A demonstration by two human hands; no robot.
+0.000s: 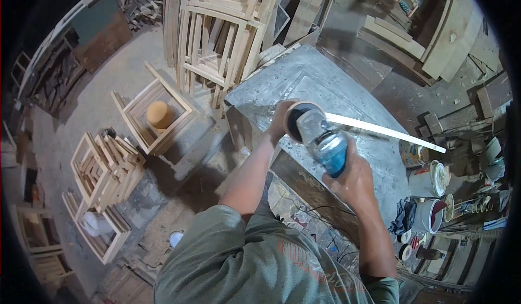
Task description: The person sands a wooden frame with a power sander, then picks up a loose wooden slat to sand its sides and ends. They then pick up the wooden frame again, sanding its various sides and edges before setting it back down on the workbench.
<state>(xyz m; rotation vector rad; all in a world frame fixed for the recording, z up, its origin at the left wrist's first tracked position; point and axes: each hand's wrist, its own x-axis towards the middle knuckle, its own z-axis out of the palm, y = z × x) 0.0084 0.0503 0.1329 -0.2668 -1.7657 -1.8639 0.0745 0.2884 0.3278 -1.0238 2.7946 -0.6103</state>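
Nearest is the person's grey-green shirt [244,260], with both bare forearms reaching out from it over the near edge of the bench.

The right hand [355,179] is wrapped round the lower body of a blue cylindrical can [329,151] with a clear, silvery top, fingers closed firmly on it. The can is held in the air above the bench, tilted with its top towards the left hand. It looks rigid and smooth-sided, so probably a little slippery. A grip round the middle of the body, as here, seems the safest hold. Its weight depends on how full it is, which cannot be told.

Just beyond it, the left hand [281,120] is clamped on the side of a round brown-rimmed cup [297,120], dark inside, whose mouth meets the can's top. Whether it is a cup or a lid is unclear. It looks light and stiff, best held by its outer wall.

Behind both lies a long white flat strip [385,131], running right across the grey metal-topped bench [304,84].

At the near right stand white paint tins [430,180] and a dark blue rag [404,213].

On the floor to the left is a stack of pale wooden frames [106,168]. Farther on, an open square wooden frame [176,98] has a round tan object [160,114] inside it.

Farthest, tall wooden frames [222,38] lean upright.
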